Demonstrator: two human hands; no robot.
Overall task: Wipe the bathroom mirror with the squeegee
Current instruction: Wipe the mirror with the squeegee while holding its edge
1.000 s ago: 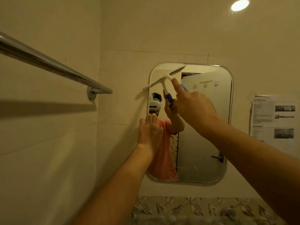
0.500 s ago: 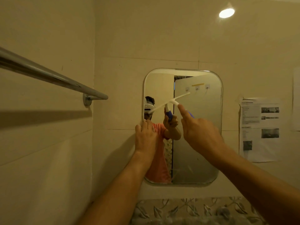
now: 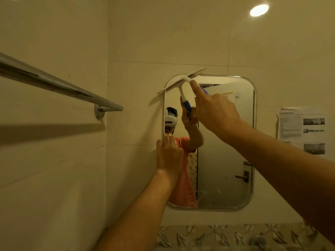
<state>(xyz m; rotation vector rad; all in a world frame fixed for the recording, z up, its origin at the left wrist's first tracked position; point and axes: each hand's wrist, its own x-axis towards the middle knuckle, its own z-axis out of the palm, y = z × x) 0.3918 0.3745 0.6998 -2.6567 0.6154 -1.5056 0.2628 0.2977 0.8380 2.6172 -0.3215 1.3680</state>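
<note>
A rounded rectangular mirror point(image 3: 226, 151) hangs on the beige tiled wall ahead. My right hand point(image 3: 215, 113) grips the blue handle of a white squeegee point(image 3: 178, 82), index finger stretched along its neck. The tilted blade lies across the mirror's top left corner and overhangs the frame onto the wall. My left hand point(image 3: 168, 156) rests with straight fingers on the mirror's left edge at mid height. The mirror reflects a person in an orange shirt with a headset, and a door.
A chrome towel bar point(image 3: 59, 86) juts from the left wall toward the corner beside the mirror. A printed paper sheet point(image 3: 304, 129) is stuck to the wall on the right. A leaf-patterned tile band point(image 3: 217, 236) runs below the mirror. A ceiling light point(image 3: 259, 10) glows above.
The squeegee went down the mirror to mid height, then back up to the top left corner. My left hand stayed on the mirror's left edge.
</note>
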